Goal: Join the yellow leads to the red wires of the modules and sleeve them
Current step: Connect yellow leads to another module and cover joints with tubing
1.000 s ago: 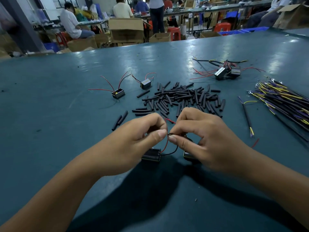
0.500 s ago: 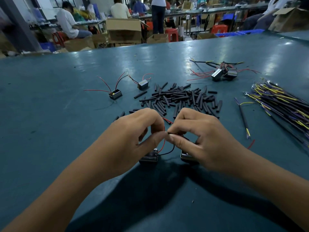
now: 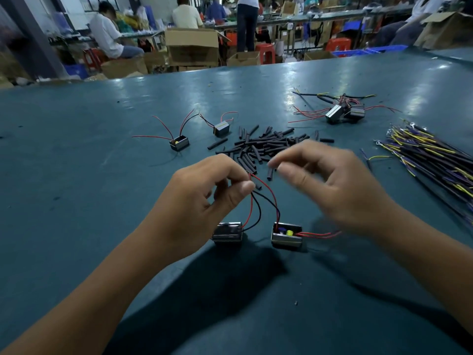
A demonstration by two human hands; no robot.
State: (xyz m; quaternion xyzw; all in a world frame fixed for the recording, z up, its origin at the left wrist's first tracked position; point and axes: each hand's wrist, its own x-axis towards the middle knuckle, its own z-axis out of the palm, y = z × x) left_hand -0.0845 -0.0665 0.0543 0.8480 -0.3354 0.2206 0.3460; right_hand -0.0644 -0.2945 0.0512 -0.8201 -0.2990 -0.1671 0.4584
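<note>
Red wires [image 3: 266,190] are pinched by the left hand [image 3: 202,201] above two modules [image 3: 286,235] lying on the table [image 3: 76,201]; the right hand [image 3: 330,190], blurred, is held loosely spread over the sleeves [image 3: 266,147].

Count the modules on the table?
6: two near the hands, two far left, two far right; that tangle may hide more.

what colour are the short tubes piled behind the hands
Black: the heat-shrink tubes lie loose on the table, seen from the head view.
</note>
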